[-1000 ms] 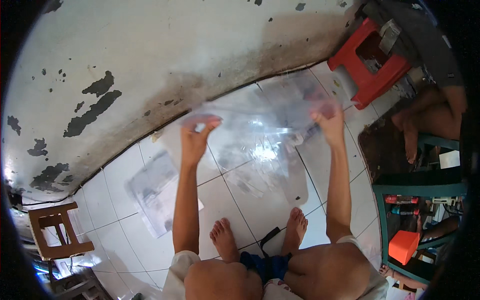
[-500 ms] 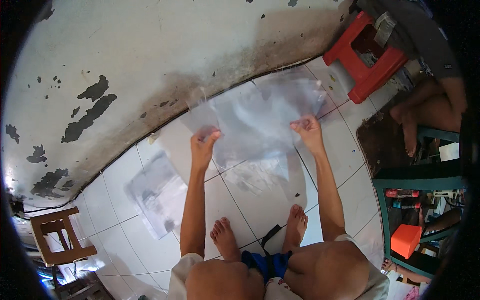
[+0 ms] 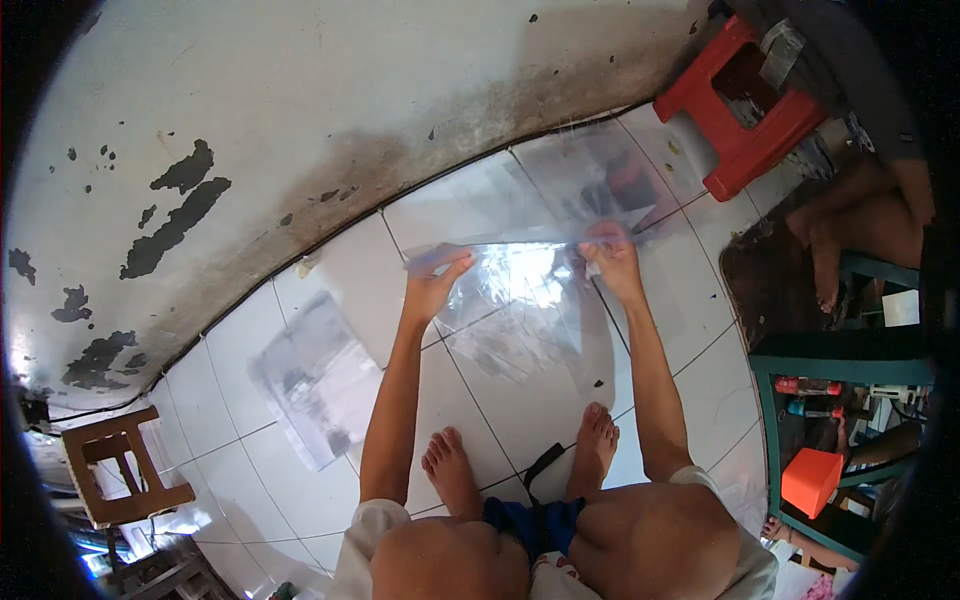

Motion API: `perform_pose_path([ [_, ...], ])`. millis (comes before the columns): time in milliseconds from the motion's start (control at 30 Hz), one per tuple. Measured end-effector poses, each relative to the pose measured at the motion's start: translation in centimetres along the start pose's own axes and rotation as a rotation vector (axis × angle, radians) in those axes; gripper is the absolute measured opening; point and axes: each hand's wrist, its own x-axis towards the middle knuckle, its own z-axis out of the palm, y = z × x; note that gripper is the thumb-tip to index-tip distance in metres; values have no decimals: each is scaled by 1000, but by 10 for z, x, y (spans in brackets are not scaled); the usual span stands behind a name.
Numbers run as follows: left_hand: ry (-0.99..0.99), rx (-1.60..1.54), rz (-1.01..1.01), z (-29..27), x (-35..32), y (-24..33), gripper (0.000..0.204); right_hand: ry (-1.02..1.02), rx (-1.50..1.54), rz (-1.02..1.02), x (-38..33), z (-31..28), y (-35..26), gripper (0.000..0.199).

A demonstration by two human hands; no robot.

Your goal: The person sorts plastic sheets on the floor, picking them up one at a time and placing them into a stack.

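A clear plastic sheet (image 3: 525,268) stretches between my two hands above the tiled floor; whether it is a bag I cannot make out. My left hand (image 3: 434,283) pinches its left end and my right hand (image 3: 612,262) pinches its right end. The upper edge is pulled nearly straight, and bright light glints off the part hanging below. Beyond my right hand, more clear plastic (image 3: 585,165) lies on the floor near the wall. Left of my left forearm rests a flat stack of clear plastic sheets (image 3: 315,375).
A red plastic stool (image 3: 745,115) stands at the far right, beside a seated person's legs (image 3: 860,215). At the right is a green frame (image 3: 840,345) with an orange container (image 3: 811,482). A brown stool (image 3: 125,467) is at the left. The peeling wall (image 3: 330,90) borders the floor.
The sheet has swung from spread out and raised beyond my hands to hanging down from a taut upper edge. My left hand has moved right, closer to my right hand.
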Motion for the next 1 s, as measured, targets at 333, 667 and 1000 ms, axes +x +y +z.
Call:
perform_pose_path([
  [333,78,-13,-22,0,4,14,35,-3,121,-104,26,-11,-43,35],
  [667,1,-557,-379,53,-38,34,30,127,27,216,-12,-38,-49,42],
  [1000,80,546,-178,163,0,-60,38,171,-461,519,-63,-76,71,42],
])
